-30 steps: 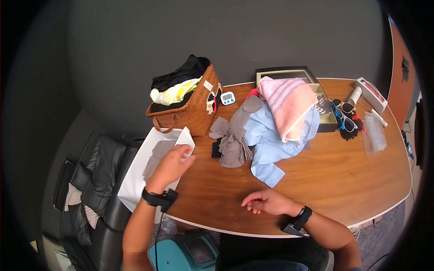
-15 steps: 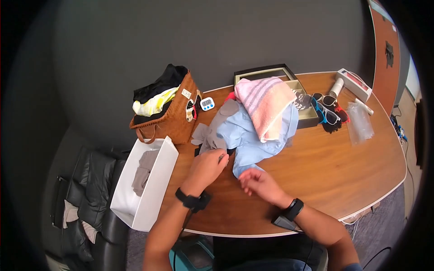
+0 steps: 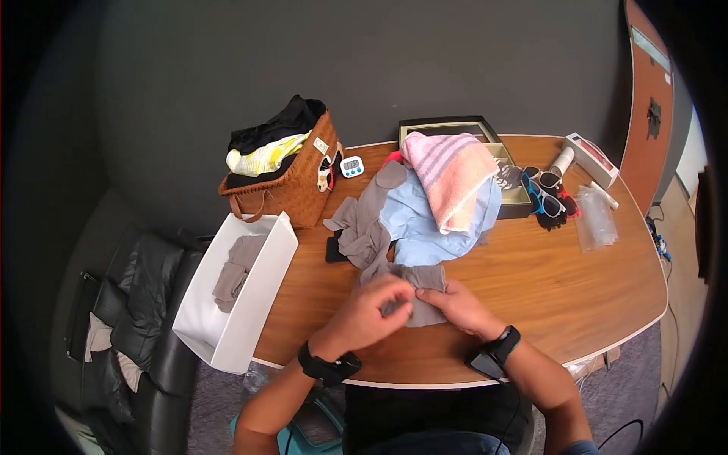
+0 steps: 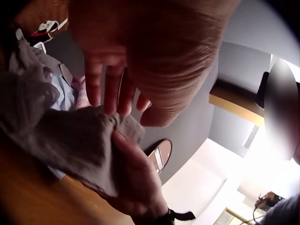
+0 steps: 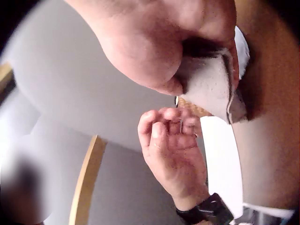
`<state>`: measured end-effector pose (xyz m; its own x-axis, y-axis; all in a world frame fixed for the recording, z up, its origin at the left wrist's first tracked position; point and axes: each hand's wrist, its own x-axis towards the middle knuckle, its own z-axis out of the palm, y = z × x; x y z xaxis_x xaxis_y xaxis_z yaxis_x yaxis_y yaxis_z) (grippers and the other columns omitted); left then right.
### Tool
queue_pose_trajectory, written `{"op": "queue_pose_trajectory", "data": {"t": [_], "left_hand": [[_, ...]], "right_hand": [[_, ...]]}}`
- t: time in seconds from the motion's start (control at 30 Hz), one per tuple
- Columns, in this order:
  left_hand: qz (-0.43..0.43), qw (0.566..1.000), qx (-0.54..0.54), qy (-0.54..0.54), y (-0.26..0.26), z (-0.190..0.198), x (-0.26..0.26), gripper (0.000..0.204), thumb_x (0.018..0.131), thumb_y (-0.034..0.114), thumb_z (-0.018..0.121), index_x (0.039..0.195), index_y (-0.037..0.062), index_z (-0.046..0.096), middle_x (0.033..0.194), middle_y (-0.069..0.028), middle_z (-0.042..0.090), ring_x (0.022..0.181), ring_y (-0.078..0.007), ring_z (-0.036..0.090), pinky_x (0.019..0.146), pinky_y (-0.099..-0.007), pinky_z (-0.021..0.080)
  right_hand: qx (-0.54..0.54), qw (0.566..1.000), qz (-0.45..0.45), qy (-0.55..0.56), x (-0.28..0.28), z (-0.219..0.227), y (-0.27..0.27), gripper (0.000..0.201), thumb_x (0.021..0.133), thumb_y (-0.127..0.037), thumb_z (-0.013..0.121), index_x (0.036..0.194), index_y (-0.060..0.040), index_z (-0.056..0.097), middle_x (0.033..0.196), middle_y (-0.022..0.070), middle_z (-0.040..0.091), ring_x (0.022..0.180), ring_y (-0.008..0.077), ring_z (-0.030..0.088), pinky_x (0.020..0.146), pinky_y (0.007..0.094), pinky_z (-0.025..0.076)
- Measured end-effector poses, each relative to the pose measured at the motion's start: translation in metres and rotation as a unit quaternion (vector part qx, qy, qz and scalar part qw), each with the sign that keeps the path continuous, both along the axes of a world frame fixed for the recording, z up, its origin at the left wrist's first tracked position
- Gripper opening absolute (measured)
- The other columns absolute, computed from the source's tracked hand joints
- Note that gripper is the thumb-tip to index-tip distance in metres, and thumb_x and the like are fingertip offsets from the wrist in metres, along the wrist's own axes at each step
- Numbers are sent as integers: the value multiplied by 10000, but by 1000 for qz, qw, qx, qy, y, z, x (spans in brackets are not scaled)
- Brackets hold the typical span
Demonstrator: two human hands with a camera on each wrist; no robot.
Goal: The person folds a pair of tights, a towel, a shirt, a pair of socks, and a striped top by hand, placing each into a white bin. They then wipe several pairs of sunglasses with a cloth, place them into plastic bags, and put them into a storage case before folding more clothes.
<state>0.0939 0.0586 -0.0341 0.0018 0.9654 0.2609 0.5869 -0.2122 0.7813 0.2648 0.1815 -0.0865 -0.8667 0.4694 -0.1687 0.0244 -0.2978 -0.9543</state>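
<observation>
In the head view my right hand (image 3: pixel 466 309) pinches a grey-brown garment (image 3: pixel 425 277) at the table's front, thumb on top. The right wrist view shows a folded layer of this cloth (image 5: pixel 204 84) between thumb and fingers. My left hand (image 3: pixel 368 315) is just left of it, fingers loosely bent and holding nothing. In the left wrist view its fingertips hang close over the garment (image 4: pixel 70 140). The cloth trails back to a crumpled grey-brown heap (image 3: pixel 360 235). Beside that lies a light blue shirt (image 3: pixel 425 246) under a pink striped towel (image 3: pixel 455 182).
A white box (image 3: pixel 262 303) at the left holds folded grey-brown cloth (image 3: pixel 241 265). Behind it stands a wicker basket (image 3: pixel 303 201) of clothes, with a timer (image 3: pixel 353 167) alongside. Sunglasses (image 3: pixel 547 201), a compartment box (image 3: pixel 516 208) and a plastic bag (image 3: pixel 597 220) lie right.
My left hand moved from over the white box to the grey-brown heap, then toward my front. Part of the garment now lies drawn out nearer me, and my right hand has taken hold of it.
</observation>
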Motion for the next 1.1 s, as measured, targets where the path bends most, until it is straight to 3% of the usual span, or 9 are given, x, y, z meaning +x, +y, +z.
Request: {"op": "queue_pose_trajectory", "data": {"t": [0.13, 0.2, 0.3, 0.47, 0.63, 0.8, 0.87, 0.97, 1.1], "left_hand": [[9, 996, 91, -18, 11, 6, -2, 478, 773, 202, 797, 1168, 17, 602, 1146, -90, 617, 1079, -187, 572, 892, -324, 468], [-168, 979, -81, -82, 14, 5, 6, 570, 758, 257, 831, 1208, 7, 584, 1145, -96, 627, 1043, -157, 571, 887, -313, 467], [-246, 956, -145, -61, 17, 7, 28, 438, 806, 256, 800, 1096, -34, 647, 880, -84, 678, 806, -138, 607, 752, -294, 494], [-297, 946, -129, -25, 19, 14, 31, 307, 843, 238, 762, 951, -35, 670, 728, -62, 635, 658, -114, 549, 607, -283, 444], [-243, 942, -227, -45, 16, 5, 4, 218, 873, 217, 724, 933, 12, 680, 636, 13, 535, 597, -82, 470, 547, -245, 381], [-255, 940, -226, -14, 14, -15, -10, 152, 918, 183, 666, 938, 32, 656, 857, -13, 620, 753, -90, 537, 653, -251, 440], [-279, 950, -108, -84, 14, -23, -8, 114, 952, 142, 607, 979, 32, 590, 1049, -52, 609, 913, -100, 535, 749, -258, 449], [-264, 942, -150, -143, 16, -20, -1, 89, 977, 112, 559, 1002, 34, 523, 1075, -45, 563, 972, -99, 495, 787, -256, 437], [-203, 946, -190, -165, 19, -10, 5, 92, 992, 105, 543, 1000, 29, 492, 791, 34, 496, 754, -68, 478, 725, -237, 435]], "right_hand": [[171, 981, 84, -25, 37, 33, 1, 287, 961, -263, 604, 1114, -20, 618, 878, 17, 647, 803, 86, 574, 713, 270, 483], [219, 964, 137, -68, 61, 70, -4, 259, 940, -240, 626, 1051, -7, 628, 824, 51, 647, 770, 111, 580, 698, 294, 477], [312, 931, 189, 19, 100, 90, 6, 214, 919, -181, 636, 1012, 12, 633, 829, 55, 659, 759, 154, 606, 700, 312, 477], [108, 984, -102, 97, 196, 81, 3, 464, 651, -129, 782, 1049, 63, 641, 909, 152, 702, 801, 276, 675, 777, 375, 527], [23, 896, -356, 266, 264, 55, 13, 672, 619, -212, 677, 1221, 59, 553, 1087, 201, 670, 940, 361, 672, 851, 447, 550], [37, 904, -363, 221, 291, 59, 30, 745, 715, -308, 638, 1376, -29, 436, 1313, 164, 568, 1154, 349, 578, 979, 480, 479], [38, 910, -354, 214, 293, 55, 30, 743, 719, -314, 633, 1376, -27, 436, 1310, 165, 570, 1148, 349, 582, 976, 478, 481], [32, 915, -347, 204, 295, 56, 26, 738, 725, -321, 627, 1376, -26, 438, 1312, 163, 570, 1141, 345, 587, 971, 474, 484], [65, 909, -350, 218, 321, 46, 34, 703, 756, -332, 607, 1373, -33, 449, 1312, 151, 574, 1138, 334, 590, 975, 465, 480]]}}
